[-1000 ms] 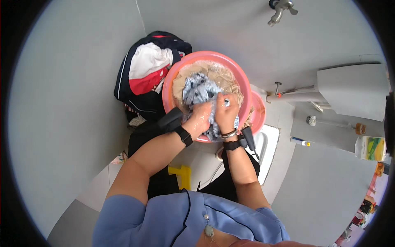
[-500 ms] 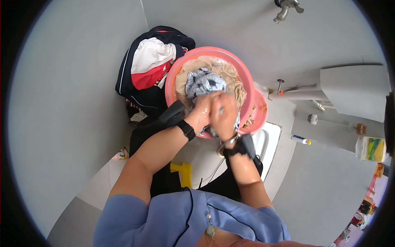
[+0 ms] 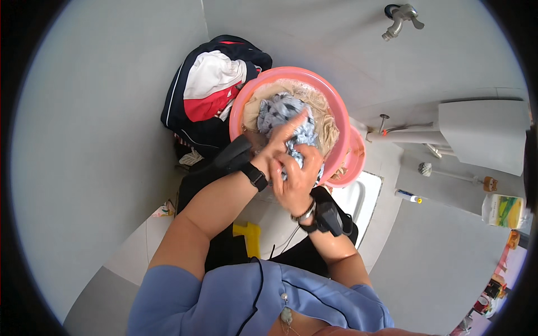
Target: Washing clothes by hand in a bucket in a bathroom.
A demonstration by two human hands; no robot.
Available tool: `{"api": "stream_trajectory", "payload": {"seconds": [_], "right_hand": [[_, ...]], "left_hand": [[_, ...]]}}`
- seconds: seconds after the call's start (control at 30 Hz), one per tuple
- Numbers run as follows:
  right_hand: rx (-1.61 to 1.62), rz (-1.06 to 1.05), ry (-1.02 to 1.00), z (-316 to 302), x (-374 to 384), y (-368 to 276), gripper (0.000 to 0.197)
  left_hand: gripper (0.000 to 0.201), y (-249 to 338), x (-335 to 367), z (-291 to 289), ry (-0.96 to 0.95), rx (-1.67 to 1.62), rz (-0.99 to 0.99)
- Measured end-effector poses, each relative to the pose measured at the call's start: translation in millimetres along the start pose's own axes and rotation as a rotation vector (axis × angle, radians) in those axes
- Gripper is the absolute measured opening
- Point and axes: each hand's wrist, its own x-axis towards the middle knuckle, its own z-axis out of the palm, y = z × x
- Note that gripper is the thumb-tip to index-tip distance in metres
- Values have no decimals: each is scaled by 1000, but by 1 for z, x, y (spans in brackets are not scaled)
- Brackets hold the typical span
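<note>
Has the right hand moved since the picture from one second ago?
Yes. Judged against the wall-mounted metal tap, the right hand has shifted to the left and back toward the person's body.

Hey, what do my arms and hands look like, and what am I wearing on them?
Your blue sleeves are short, leaving both forearms bare. The left hand and right hand are gloveless. Each wrist has a black strap and a dark, blocky device. A silver-coloured bracelet sits on the right wrist, between hand and strap.
</note>
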Motion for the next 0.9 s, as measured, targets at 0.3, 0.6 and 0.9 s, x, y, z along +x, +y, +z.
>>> {"api": "stream_trajectory", "payload": {"seconds": [0.3, 0.6, 0.9], "right_hand": [[538, 696, -10, 5, 12, 66, 29], [73, 195, 65, 12, 4, 43, 8], [360, 272, 7, -13, 18, 33, 24]], "left_hand": [[13, -15, 6, 2, 286, 151, 87], [16, -17, 7, -7, 131, 288, 46], [24, 0, -2, 14, 134, 84, 64]]}}
